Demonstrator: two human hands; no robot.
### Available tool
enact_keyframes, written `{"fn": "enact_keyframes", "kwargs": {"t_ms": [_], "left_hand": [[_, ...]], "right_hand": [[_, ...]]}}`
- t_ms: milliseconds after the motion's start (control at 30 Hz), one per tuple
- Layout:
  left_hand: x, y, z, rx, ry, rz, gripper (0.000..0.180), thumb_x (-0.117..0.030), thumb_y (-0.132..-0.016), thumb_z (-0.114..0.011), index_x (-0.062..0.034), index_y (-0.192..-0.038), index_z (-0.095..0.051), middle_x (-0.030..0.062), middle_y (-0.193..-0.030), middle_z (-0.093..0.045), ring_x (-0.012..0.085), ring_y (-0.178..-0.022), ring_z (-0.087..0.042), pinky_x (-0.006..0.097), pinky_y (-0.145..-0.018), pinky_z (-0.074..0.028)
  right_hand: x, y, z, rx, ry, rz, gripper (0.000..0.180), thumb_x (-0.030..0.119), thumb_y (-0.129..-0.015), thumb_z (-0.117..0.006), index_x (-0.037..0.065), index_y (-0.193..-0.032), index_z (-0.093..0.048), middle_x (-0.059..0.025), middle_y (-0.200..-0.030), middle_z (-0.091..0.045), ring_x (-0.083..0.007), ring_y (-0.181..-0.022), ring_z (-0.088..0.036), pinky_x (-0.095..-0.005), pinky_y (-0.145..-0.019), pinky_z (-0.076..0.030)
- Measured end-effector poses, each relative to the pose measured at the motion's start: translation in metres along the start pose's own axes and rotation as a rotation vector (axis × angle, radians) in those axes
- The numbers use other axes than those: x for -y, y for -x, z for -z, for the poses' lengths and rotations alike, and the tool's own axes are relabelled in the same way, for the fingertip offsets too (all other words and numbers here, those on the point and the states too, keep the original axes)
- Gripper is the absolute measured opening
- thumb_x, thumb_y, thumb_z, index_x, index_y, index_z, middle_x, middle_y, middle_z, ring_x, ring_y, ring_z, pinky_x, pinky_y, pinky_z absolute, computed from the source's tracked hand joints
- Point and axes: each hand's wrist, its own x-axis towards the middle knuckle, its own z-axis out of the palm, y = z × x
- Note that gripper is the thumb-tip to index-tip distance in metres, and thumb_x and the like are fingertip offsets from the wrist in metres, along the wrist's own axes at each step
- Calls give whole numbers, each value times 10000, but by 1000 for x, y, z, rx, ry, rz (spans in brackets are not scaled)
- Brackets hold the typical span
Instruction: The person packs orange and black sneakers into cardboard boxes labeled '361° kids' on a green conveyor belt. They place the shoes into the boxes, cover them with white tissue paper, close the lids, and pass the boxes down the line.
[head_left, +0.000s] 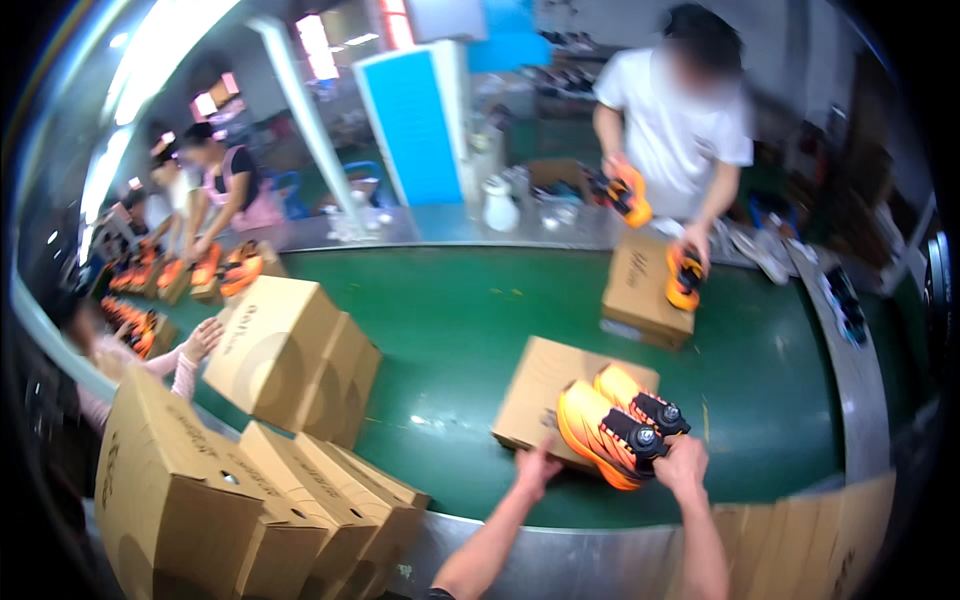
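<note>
Hands on a shoebox and a pair of orange shoes at the belt's near edge.

The left hand point(537, 468) presses open fingers on the near edge of the cardboard box point(540, 395); the right hand point(682, 463) closes on the heel of the orange shoes point(618, 420) lying on it. Bare green belt point(460, 310) lies beyond, up to a second box point(640, 290) under another person's hands; stacked cartons point(290, 370) crowd the left.
</note>
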Motion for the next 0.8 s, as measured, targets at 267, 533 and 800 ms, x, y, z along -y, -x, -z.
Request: {"fn": "enact_keyframes", "kwargs": {"t_ms": [267, 533, 800], "left_hand": [[-63, 89, -12, 49, 542, 59, 397, -319, -927, -618, -16, -1168, -528, 117, -1102, -522, 233, -1004, -541, 383, -865, -562], [-55, 213, -14, 321, 908, 376, 450, -270, -909, -648, -14, -1247, -496, 137, -1196, -497, 284, -1039, -523, 302, -830, -585], [4, 296, 61, 229, 745, 383, 403, -297, -930, -609, -42, -1233, -534, 116, -1174, -556, 251, -1005, -547, 315, -826, -536]], "right_hand": [[-74, 206, -48, -309, -475, -399, 230, 83, -627, -603, -17, -818, -683, -235, -723, -654, -407, -740, -656, -440, -703, -507], [-90, 268, -85, 73, 6, -582, 260, 236, -763, -699, 5, -882, -679, -237, -907, -659, -403, -890, -647, -489, -785, -515], [-101, 283, -67, 96, -104, -447, 326, 221, -801, -654, 0, -1038, -616, -233, -1046, -613, -422, -912, -626, -507, -818, -504]]}}
